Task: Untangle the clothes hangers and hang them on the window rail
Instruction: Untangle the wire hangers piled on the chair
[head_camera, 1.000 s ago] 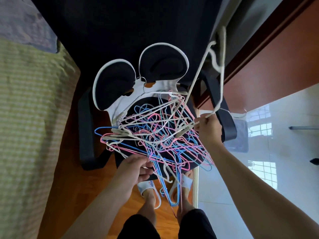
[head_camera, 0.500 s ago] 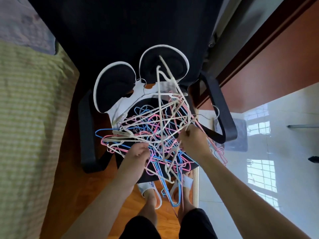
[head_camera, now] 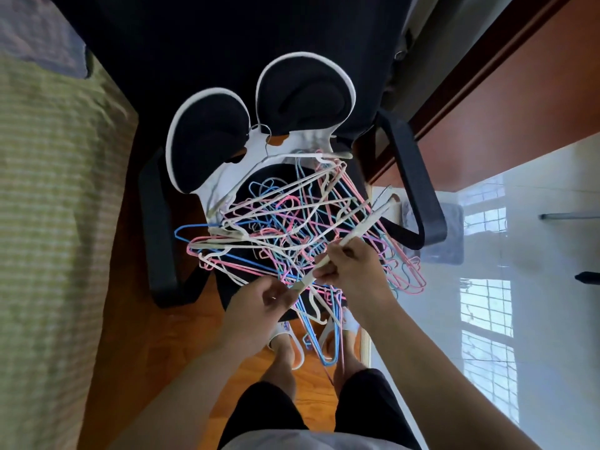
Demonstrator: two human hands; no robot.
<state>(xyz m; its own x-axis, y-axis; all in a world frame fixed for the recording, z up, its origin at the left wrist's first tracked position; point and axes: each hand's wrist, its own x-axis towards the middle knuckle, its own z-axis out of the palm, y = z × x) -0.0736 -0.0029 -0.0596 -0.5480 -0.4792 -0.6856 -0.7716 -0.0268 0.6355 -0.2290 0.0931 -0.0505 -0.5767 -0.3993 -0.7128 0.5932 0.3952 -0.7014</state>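
A tangled heap of pink, blue and white hangers (head_camera: 279, 228) lies on the black seat of an office chair (head_camera: 409, 177). My right hand (head_camera: 354, 271) grips a white hanger (head_camera: 360, 227) that slants up to the right over the heap. My left hand (head_camera: 259, 306) sits just below and left of it, its fingers pinching the lower end of that same white hanger. Some blue and pink hangers (head_camera: 324, 339) droop off the seat's front edge toward my feet. No window rail is in view.
The chair's two round back pads (head_camera: 302, 92) and black armrests frame the heap. A green striped bed (head_camera: 55, 222) fills the left. A wooden floor (head_camera: 162, 336) lies under the chair, glossy white tiles (head_camera: 519, 287) to the right, a brown wall panel (head_camera: 506, 102) behind.
The white hanger held high by my right hand a second ago has come down onto the heap. My right hand moved down and left, and my left hand now pinches the hanger's lower end.
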